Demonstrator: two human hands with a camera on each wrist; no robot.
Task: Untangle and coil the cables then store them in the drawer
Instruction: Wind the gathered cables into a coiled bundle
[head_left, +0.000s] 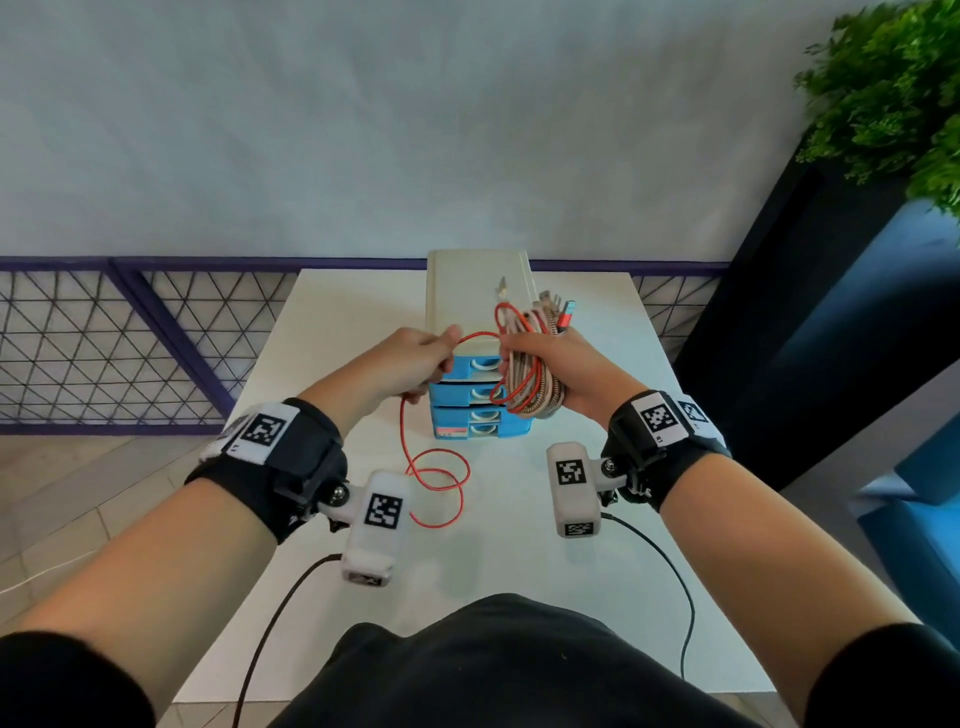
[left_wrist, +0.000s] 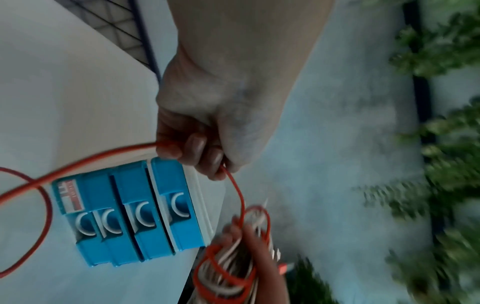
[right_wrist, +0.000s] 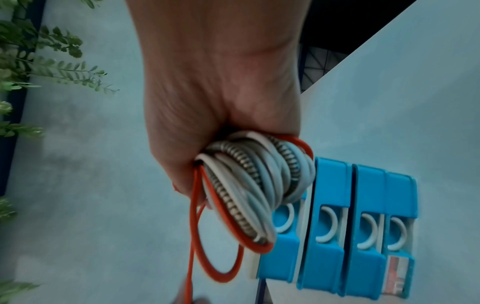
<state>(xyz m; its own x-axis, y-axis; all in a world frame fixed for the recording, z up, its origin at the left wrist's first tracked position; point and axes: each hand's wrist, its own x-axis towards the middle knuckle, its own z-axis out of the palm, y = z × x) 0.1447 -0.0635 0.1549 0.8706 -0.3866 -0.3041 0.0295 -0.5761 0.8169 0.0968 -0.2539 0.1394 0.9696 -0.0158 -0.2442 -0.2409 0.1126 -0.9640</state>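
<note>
The right hand (head_left: 550, 364) has its grip closed round a bundle of coiled cables (head_left: 530, 374) (white, braided and red) in front of the blue drawer unit (head_left: 480, 402). The left hand (head_left: 421, 364) pinches the red cable (head_left: 436, 478), whose slack loops on the white surface (head_left: 337, 332).

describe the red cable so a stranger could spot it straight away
Start at the blue drawer unit on the white table. The red cable loops on the table before it, rising through the left hand to the right hand's bundle; only it is thin, smooth, red.
</note>
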